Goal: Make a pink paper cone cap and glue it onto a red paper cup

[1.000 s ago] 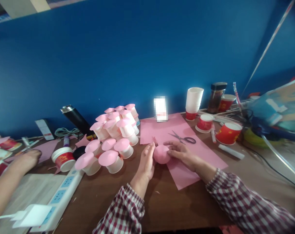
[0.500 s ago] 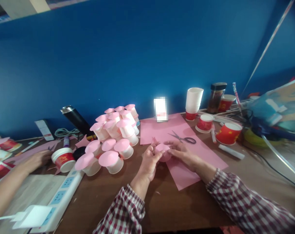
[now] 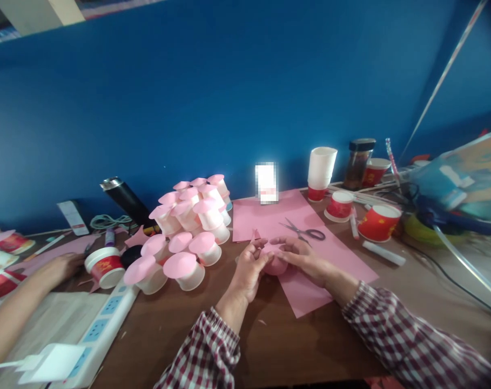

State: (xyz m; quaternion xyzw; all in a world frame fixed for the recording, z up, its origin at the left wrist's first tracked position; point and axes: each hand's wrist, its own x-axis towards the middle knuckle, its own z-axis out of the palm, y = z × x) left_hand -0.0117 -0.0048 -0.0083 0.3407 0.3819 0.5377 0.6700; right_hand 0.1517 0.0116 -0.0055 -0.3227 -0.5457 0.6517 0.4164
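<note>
Pink paper, a thin round piece (image 3: pixel 276 266), is staying between both bare hands above the brown table (image 3: pixel 277 346). The left hand (image 3: pixel 248 270) is pinching its left side; the right hand (image 3: pixel 308 260) is grasping its right side. Dark-handled metal scissors (image 3: pixel 304 231) are lying on flat pink paper sheets (image 3: pixel 269 216), just beyond the right hand.
</note>
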